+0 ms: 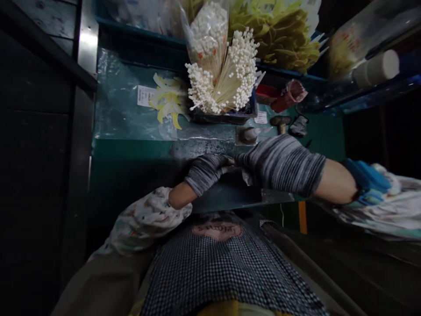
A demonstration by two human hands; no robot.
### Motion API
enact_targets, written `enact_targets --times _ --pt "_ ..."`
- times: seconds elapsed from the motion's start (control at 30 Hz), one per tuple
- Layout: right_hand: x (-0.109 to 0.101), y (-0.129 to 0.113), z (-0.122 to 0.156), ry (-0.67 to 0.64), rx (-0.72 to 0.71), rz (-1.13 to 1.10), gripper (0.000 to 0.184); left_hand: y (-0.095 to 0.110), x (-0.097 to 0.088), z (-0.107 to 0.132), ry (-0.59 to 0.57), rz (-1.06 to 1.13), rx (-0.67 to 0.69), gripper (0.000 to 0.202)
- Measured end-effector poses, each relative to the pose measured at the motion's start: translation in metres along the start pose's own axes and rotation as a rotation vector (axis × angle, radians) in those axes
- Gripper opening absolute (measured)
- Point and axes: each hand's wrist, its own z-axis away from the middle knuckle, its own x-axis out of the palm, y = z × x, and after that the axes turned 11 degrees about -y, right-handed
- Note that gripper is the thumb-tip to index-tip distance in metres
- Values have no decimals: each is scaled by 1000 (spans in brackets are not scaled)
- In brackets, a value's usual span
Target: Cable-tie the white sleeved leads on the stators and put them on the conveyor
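Left hand (207, 172) and right hand (282, 165), in grey striped knit gloves (289, 166), together over a small pale strip (229, 169), fingers too hidden to tell whether pinching it. Just below the hands, a teal work surface (226, 195). Farther forward, past a stubby metal bolt (249, 135), a dark tray (223, 117) of bundled white plastic ties (238, 70), beside a small mallet (280, 123).
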Motion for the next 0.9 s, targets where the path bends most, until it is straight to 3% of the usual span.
enact_targets --times 0.1,0.33,0.47,0.6,0.9 --pt "-19 -15 -9 -291 1 335 22 1 0 1 15 -19 18 24" --pt "-33 -33 -10 -451 103 473 32 11 -2 1 -57 -178 -55 28" --pt "-29 -36 -13 -377 126 472 29 16 -4 2 -86 -271 -98 32" --pt "-20 -31 -15 -304 190 424 38 20 -5 3 -132 -318 -125 35" --pt "1 -5 -15 -114 44 246 39 24 -5 1 -125 -335 -109 34"
